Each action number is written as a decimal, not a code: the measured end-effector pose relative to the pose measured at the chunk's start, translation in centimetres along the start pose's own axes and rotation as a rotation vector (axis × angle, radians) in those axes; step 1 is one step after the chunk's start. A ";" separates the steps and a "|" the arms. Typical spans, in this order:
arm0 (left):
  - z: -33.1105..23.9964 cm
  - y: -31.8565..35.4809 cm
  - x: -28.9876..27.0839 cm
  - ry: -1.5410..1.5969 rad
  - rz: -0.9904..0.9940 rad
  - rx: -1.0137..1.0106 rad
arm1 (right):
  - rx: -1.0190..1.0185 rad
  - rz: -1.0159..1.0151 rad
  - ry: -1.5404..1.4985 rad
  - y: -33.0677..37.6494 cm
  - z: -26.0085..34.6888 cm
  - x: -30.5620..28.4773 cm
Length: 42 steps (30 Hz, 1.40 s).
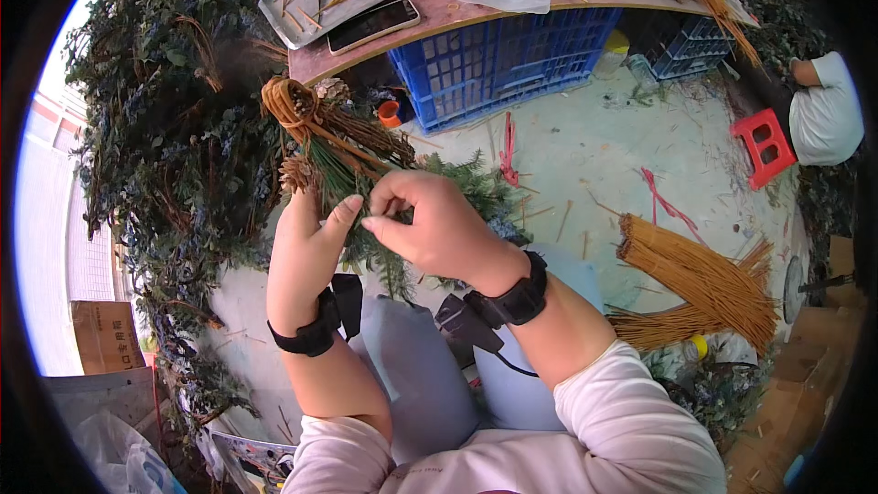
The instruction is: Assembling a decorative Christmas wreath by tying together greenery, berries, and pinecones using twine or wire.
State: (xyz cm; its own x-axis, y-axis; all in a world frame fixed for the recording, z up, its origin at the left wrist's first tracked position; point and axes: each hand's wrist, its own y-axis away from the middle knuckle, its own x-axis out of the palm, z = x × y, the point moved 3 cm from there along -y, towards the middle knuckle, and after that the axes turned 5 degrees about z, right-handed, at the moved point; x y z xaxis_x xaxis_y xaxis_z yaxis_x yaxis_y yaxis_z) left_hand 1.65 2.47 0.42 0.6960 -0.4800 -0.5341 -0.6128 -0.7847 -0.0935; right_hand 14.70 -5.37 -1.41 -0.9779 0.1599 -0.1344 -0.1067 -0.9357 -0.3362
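Observation:
In front of me is a bundle of artificial greenery [340, 155], its green and brown stems gathered below a thick loop of tan wicker [291, 108] at the upper end. My left hand [304, 242] grips this bundle from the near side; its thumb points up along the stems and its other fingers are hidden behind them. Against the right side of the stems, my right hand [425, 220] is closed in a pinch, thumb and curled forefinger near the left thumb tip. Whatever lies in that pinch is too small to make out. Leafy sprays hang beneath both hands.
Ahead, a table [448, 11] carries a metal tray [283, 11] with tools and a phone [373, 27]. Under it stands a blue crate [503, 59]. Wicker stick bundles [700, 279] lie right, near a red stool [766, 146] and another person [825, 110]. Foliage [174, 128] hangs left.

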 end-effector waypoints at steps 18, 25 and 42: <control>-0.3 -0.8 -0.3 -0.065 -0.074 0.068 | -0.084 -0.137 0.474 -0.6 -0.1 -3.2; 1.5 -1.6 0.1 -0.016 -0.059 0.056 | 0.395 -0.088 -1.128 -0.1 -0.4 -1.2; -2.9 -0.9 2.7 -0.323 -0.244 0.323 | 0.205 -0.258 -0.195 -0.7 -1.8 -3.4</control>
State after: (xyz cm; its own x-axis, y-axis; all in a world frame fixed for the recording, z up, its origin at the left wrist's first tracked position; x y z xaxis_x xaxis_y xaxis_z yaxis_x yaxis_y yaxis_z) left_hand 5.14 0.75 1.51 0.7129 -0.1126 -0.6922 -0.5672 -0.6731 -0.4747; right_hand 18.42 -4.65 -2.42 -0.9279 0.3540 0.1171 -0.3683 -0.9191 -0.1400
